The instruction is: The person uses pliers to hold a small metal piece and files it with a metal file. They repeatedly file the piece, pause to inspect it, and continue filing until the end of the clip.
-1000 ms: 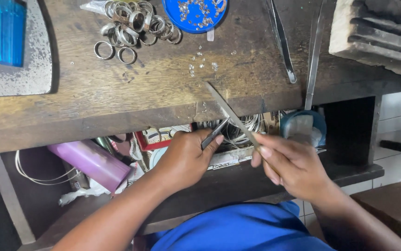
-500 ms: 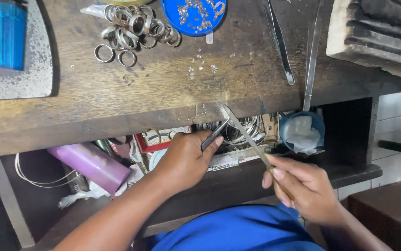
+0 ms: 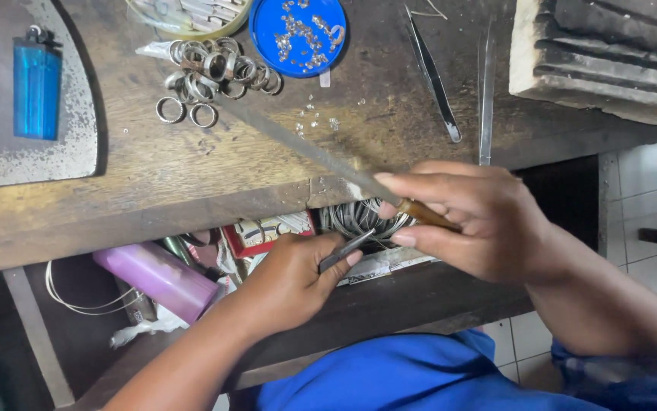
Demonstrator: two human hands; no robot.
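Right hand (image 3: 469, 217) grips a file (image 3: 306, 148) pointing up-left; left hand (image 3: 294, 278) pinches pliers (image 3: 346, 250).

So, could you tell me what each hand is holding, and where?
Right hand holds a long file by its brown handle; left hand pinches a small dark metal piece at its near end.

The desk (image 3: 191, 175) is worn, scratched matt wood. The file (image 3: 306, 148) is dull grey metal with a brown wooden handle; the rings (image 3: 214, 68) are shiny metal. The lighter (image 3: 36, 90) is glossy blue plastic.
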